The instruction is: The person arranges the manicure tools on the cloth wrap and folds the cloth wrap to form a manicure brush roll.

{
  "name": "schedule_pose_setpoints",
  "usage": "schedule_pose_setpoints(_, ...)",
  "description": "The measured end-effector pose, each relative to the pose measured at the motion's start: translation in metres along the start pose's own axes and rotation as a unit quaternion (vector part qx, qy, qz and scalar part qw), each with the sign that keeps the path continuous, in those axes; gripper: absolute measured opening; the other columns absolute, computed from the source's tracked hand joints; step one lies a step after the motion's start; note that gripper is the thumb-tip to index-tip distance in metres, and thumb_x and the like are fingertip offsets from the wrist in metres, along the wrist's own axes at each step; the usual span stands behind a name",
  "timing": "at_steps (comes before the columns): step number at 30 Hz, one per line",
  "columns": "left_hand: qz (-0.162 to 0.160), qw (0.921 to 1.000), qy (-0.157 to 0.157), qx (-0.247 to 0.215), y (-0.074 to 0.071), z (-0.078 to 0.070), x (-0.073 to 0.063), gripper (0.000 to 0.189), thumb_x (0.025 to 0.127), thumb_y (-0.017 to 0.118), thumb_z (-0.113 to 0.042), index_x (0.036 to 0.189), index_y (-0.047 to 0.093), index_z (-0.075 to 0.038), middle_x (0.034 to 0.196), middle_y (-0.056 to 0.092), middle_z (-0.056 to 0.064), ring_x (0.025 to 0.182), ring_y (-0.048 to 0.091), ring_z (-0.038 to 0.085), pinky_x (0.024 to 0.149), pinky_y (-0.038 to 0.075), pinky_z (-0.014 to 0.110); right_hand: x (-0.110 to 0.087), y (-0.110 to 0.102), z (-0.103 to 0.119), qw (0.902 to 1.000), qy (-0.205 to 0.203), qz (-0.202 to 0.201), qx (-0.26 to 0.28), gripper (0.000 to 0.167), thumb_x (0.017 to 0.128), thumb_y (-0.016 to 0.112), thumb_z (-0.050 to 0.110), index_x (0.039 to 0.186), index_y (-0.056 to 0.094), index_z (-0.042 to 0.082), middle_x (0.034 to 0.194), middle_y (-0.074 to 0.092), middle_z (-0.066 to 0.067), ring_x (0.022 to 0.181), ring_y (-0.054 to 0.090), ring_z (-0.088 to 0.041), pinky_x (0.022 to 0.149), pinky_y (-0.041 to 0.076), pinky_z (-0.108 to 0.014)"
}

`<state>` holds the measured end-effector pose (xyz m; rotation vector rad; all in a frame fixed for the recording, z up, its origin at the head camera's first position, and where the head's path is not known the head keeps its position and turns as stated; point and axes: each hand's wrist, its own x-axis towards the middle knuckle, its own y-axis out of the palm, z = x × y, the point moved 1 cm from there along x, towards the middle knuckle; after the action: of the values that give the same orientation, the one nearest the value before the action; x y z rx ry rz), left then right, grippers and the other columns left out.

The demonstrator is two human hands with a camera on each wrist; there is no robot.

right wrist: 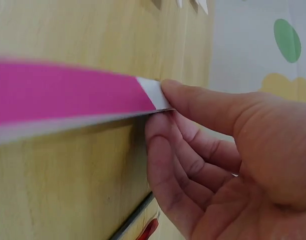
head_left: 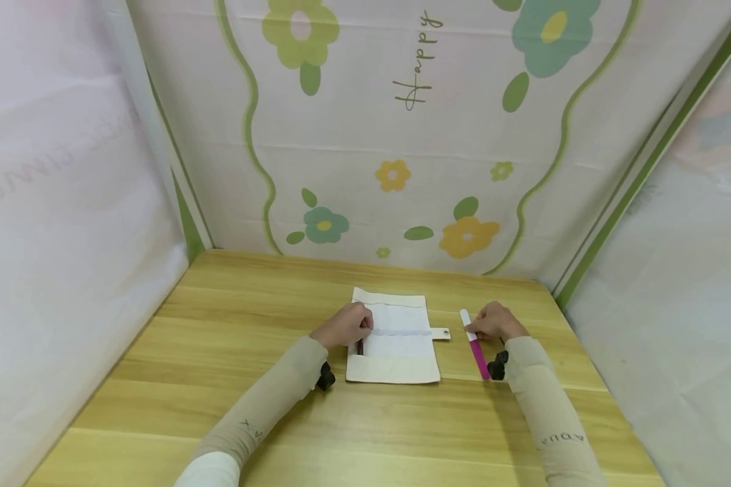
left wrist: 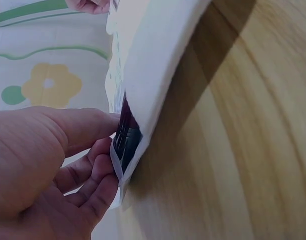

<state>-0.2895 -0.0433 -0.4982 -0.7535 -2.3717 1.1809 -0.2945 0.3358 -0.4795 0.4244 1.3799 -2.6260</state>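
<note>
A white fold-out case (head_left: 393, 370) lies spread on the table, its snap strap (head_left: 441, 334) pointing right. At its left side my left hand (head_left: 344, 326) pinches the edge of an inner pocket between thumb and fingers. Slim dark items (left wrist: 125, 131) show inside that pocket in the left wrist view. To the right of the strap, my right hand (head_left: 496, 321) pinches a pink and white nail file (head_left: 478, 358) near its middle. The right wrist view shows the thumb on top of the file and the forefinger beneath.
Below the right hand lie a thin dark strip (right wrist: 132, 217) and a small red piece (right wrist: 149, 229), partly out of view. The wooden table (head_left: 317, 433) meets flower-printed cloth walls (head_left: 396, 135) at the back and sides. Black wrist cameras (head_left: 325, 376) sit beside both hands.
</note>
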Motion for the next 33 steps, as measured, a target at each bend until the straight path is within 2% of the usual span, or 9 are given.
schedule_pose_setpoints(8,-0.005,0.9999,-0.009,-0.007,0.000,0.002,0.000,0.013,0.096,0.069,0.003,0.084,0.073,-0.002,0.085,0.067,0.005,0.081,0.056,0.015,0.073,0.052,0.028,0.004,-0.011,0.015,0.9987,-0.048,-0.015,-0.011,0.044,0.099,0.073,0.027,0.062,0.058,0.008,0.053,0.050,0.003,0.052,0.036,-0.012,0.060,0.039,-0.031)
schedule_pose_setpoints(12,-0.006,0.9999,-0.008,-0.013,-0.001,0.005,0.000,0.014,0.096,0.069,0.003,0.084,0.073,-0.003,0.083,0.065,0.004,0.079,0.054,0.013,0.073,0.051,0.026,0.007,-0.016,0.032,0.9979,-0.063,-0.015,0.005,0.039,0.100,0.072,0.031,0.070,0.062,0.009,0.062,0.060,0.001,0.059,0.046,-0.013,0.068,0.045,-0.032)
schedule_pose_setpoints(16,-0.004,0.9998,-0.010,-0.020,-0.001,0.008,0.000,0.014,0.097,0.068,0.002,0.085,0.073,-0.004,0.082,0.065,0.003,0.077,0.054,0.012,0.073,0.051,0.026,0.012,-0.015,0.055,0.9972,-0.069,-0.010,0.028,0.032,0.100,0.073,0.032,0.085,0.071,0.004,0.080,0.073,-0.006,0.072,0.062,-0.017,0.086,0.055,-0.042)
schedule_pose_setpoints(18,-0.003,0.9997,-0.011,-0.023,0.000,0.009,0.000,0.014,0.097,0.068,0.002,0.086,0.073,-0.004,0.083,0.065,0.003,0.076,0.054,0.012,0.073,0.051,0.026,0.016,-0.012,0.069,0.9963,-0.074,-0.008,0.043,0.030,0.100,0.073,0.032,0.092,0.074,0.002,0.088,0.076,-0.009,0.079,0.068,-0.020,0.092,0.057,-0.047)
schedule_pose_setpoints(22,-0.005,0.9996,-0.009,-0.026,0.001,0.011,0.001,0.014,0.098,0.068,0.001,0.086,0.072,-0.005,0.084,0.066,0.003,0.076,0.054,0.012,0.072,0.051,0.025,0.026,0.002,0.097,0.9923,-0.091,-0.003,0.083,0.030,0.100,0.074,0.031,0.101,0.075,0.002,0.095,0.078,-0.011,0.089,0.073,-0.025,0.095,0.059,-0.047)
schedule_pose_setpoints(25,-0.002,0.9992,-0.008,-0.039,0.002,0.012,0.001,0.014,0.098,0.067,0.001,0.087,0.072,-0.005,0.085,0.066,0.003,0.076,0.055,0.012,0.070,0.050,0.025,0.033,0.016,0.117,0.9846,-0.107,0.008,0.138,0.029,0.100,0.074,0.029,0.106,0.075,0.001,0.098,0.077,-0.011,0.094,0.074,-0.027,0.099,0.059,-0.049)
schedule_pose_setpoints(29,0.005,0.9983,-0.019,-0.056,0.002,0.011,0.002,0.013,0.099,0.067,0.000,0.088,0.073,-0.005,0.087,0.066,0.004,0.077,0.056,0.012,0.071,0.051,0.024,0.046,0.038,0.140,0.9665,-0.125,0.006,0.224,0.029,0.100,0.075,0.025,0.110,0.073,-0.002,0.101,0.078,-0.011,0.093,0.075,-0.023,0.100,0.059,-0.049)
schedule_pose_setpoints(31,0.006,0.9979,-0.028,-0.059,0.001,0.011,0.002,0.012,0.099,0.067,-0.001,0.089,0.073,-0.005,0.088,0.067,0.004,0.078,0.056,0.011,0.073,0.051,0.024,0.053,0.048,0.149,0.9570,-0.133,-0.015,0.257,0.029,0.099,0.076,0.026,0.110,0.073,-0.001,0.101,0.078,-0.011,0.092,0.074,-0.020,0.098,0.061,-0.047)
schedule_pose_setpoints(33,0.004,0.9974,-0.036,-0.063,0.000,0.012,0.003,0.012,0.099,0.068,-0.002,0.090,0.074,-0.005,0.088,0.067,0.004,0.078,0.057,0.011,0.074,0.052,0.025,0.059,0.059,0.156,0.9454,-0.141,-0.046,0.290,0.029,0.098,0.077,0.027,0.110,0.073,0.001,0.103,0.078,-0.011,0.095,0.073,-0.024,0.098,0.061,-0.045)
